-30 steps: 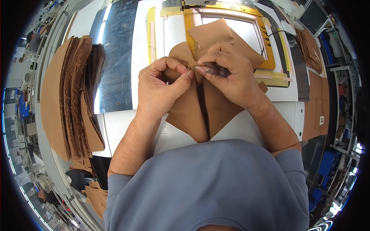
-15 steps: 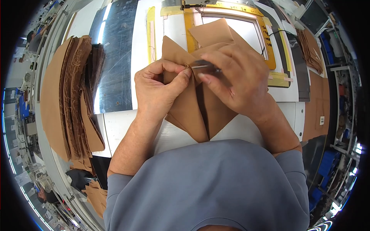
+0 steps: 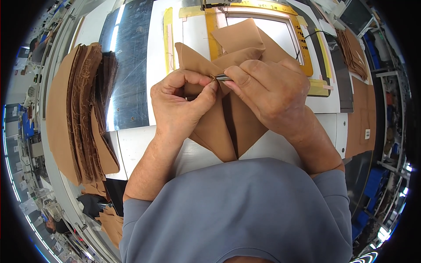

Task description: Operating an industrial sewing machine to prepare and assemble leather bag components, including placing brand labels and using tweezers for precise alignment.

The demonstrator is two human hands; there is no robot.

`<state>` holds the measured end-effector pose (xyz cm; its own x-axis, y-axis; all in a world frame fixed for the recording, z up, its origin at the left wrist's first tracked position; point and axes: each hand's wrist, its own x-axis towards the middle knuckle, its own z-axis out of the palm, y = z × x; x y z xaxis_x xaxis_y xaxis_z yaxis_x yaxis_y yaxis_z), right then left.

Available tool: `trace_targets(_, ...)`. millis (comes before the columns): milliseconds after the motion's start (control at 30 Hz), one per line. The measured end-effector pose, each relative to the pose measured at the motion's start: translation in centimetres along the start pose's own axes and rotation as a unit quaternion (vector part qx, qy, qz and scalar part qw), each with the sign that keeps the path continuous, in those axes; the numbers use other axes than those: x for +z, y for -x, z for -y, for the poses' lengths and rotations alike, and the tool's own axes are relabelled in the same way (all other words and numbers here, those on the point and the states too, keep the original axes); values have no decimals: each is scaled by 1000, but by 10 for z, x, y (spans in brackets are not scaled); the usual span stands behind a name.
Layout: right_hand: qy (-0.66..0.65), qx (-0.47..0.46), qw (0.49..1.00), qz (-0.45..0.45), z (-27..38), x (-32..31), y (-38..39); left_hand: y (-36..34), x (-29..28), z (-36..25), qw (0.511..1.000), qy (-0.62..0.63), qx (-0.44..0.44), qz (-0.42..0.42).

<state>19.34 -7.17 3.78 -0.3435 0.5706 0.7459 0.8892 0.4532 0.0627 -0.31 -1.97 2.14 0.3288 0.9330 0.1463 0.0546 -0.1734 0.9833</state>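
Brown cloth (image 3: 247,119) is pinched by the left grip (image 3: 183,100); the metal tool (image 3: 222,77), held by the right grip (image 3: 275,91), should be moved gently.

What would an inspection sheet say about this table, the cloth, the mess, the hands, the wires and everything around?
Surface: white tabletop, with a shiny dark plate at left and yellow frame ahead.
Work things: folded brown cloth; small metal tool, mostly hidden.
Clutter: frayed brown stack at left; scraps at lower left.
Hands: left hand pinches the cloth; right hand holds the tool, its tip at the pinch.
Cables: thin black cable at upper right.
Surroundings: dark screen and blue bins at right.
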Motion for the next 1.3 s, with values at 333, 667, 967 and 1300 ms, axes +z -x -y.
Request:
trace_targets(333,26,-7,999,17,3,-2,2,0,0,-7,998,-56,9,8)
trace_targets(667,4,-10,1000,27,0,-1,3,0,-2,-4,994,-97,29,41)
trace_targets(967,-112,75,990,52,-13,-10,-7,-2,-3,-6,995,46,-62,56)
trace_targets(1300,-372,228,897,78,-6,5,3,-4,0,2,998,21,-27,57)
